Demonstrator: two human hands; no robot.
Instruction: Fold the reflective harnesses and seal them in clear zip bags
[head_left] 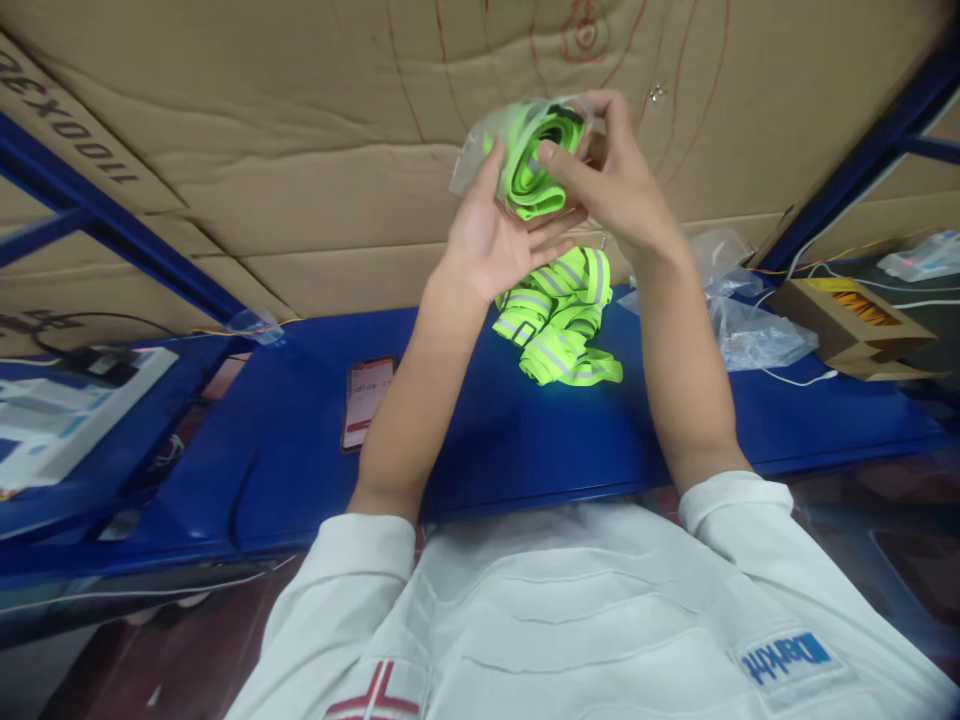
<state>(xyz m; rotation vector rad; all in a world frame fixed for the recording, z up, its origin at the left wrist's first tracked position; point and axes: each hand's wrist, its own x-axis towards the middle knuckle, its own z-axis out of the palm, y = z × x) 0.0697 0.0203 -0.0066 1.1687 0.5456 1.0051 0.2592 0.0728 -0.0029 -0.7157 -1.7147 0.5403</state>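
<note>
Both hands are raised above a blue shelf (300, 450). My left hand (499, 235) lies palm-up with fingers spread under a rolled neon-green reflective vest (532, 165) that sits partly inside a clear plastic bag (480, 150). My right hand (615, 175) grips the roll and the bag from the right, thumb pressed on the green fabric. A second folded neon-green vest with grey reflective stripes (559, 320) lies on the shelf just below the hands.
A phone (366, 400) with a lit screen lies on the shelf left of my forearm. Empty clear bags (742, 320) and a small cardboard box (855, 320) sit at the right. Cardboard sheets (300, 130) form the back wall. A white box (67, 410) rests at far left.
</note>
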